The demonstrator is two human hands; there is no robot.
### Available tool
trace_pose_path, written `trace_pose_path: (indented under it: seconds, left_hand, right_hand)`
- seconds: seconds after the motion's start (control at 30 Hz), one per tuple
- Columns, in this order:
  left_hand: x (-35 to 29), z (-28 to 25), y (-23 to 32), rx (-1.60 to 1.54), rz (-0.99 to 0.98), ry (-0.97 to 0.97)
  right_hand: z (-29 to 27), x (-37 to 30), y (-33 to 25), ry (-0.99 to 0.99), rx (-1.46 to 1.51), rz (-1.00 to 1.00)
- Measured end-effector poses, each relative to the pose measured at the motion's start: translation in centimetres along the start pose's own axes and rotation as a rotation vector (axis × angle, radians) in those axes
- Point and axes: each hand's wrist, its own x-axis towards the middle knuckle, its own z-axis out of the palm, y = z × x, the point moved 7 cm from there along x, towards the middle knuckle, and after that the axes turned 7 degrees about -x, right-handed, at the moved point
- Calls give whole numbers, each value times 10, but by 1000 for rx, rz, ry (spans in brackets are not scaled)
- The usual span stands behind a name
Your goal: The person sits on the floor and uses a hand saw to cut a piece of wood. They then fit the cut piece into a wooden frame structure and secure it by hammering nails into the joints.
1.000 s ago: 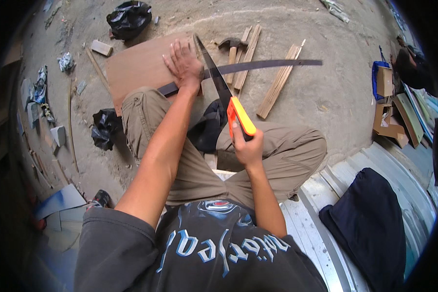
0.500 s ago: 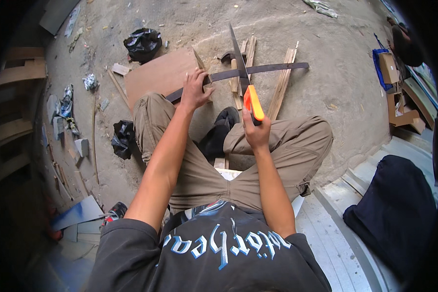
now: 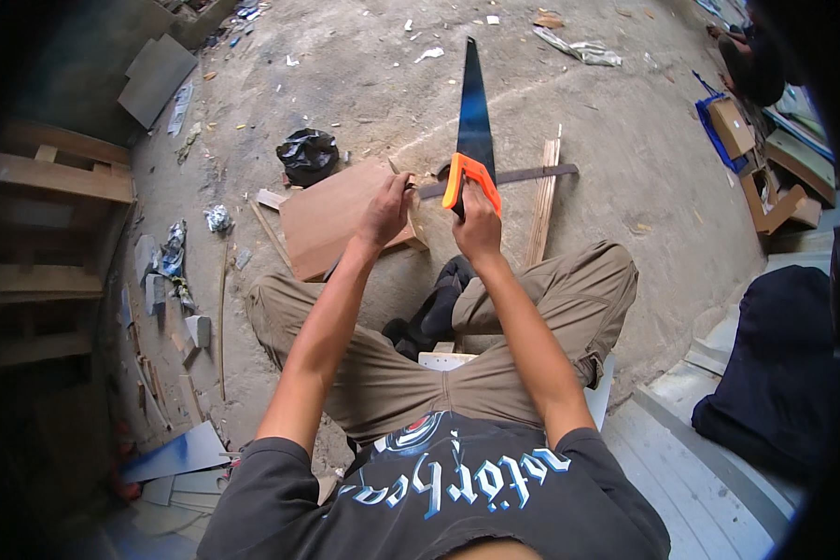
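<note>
My right hand (image 3: 477, 222) is closed round the orange handle of a handsaw (image 3: 476, 121), whose dark blade points away from me with its broad side showing. The blade's lower end and the handle overlap a long, dark, narrow strip (image 3: 532, 175) that runs crosswise in front of me. My left hand (image 3: 385, 211) is closed on this strip, above the right side of a brown wooden block (image 3: 331, 217). The hand and forearm hide part of the strip. A short piece of it shows again below the left wrist.
A light wooden length (image 3: 544, 201) lies under the strip's right part. A black plastic bag (image 3: 308, 156) sits behind the block. Wood offcuts and rubble litter the left floor. Cardboard boxes (image 3: 770, 201) and a dark cloth-covered object (image 3: 765, 364) stand at right. Another person is at the far right.
The saw has turned so its blade's broad side shows, and its handle has moved up over the strip. My left hand's fingers have curled in on the strip. The view has shifted.
</note>
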Motion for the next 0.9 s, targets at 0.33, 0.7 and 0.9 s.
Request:
trace_pose_path:
  seconds: [0.33,0.7,0.9]
  left_hand:
    - [-9,-49,20,-594,-319,-54]
    - [-2,-89,127,-419,-489,-361]
    - [-11,-89,111,-289,-456,-451]
  right_hand:
    - [-12,16,-44,-103,525,103]
    - [-33,13,-89,24,831,33]
    - [-42,20,-67,114,856,153]
